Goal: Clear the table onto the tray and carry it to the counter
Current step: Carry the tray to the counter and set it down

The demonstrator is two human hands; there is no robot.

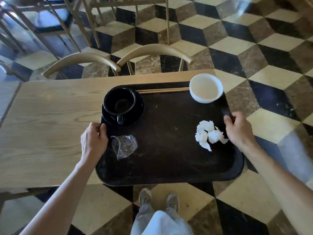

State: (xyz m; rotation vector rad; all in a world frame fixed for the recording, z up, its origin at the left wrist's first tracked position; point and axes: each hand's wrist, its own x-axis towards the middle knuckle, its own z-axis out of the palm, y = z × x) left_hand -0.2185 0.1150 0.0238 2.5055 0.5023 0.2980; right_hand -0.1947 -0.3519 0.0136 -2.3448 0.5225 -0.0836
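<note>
A dark brown tray (169,158) sits at the right end of the wooden table (47,126), its near and right parts jutting past the table's edges. On it are a black cup (119,101) on a black saucer (138,110), a white bowl (206,90), a pair of wooden chopsticks (162,90), crumpled white napkins (209,134) and a clear plastic wrapper (124,145). My left hand (94,139) grips the tray's left rim. My right hand (238,129) grips the right rim.
Two tan chairs (152,51) are pushed in at the table's far side, more chairs (50,22) stand beyond. The floor (254,48) is a cube-pattern tile. My feet (159,200) stand just below the tray's near edge.
</note>
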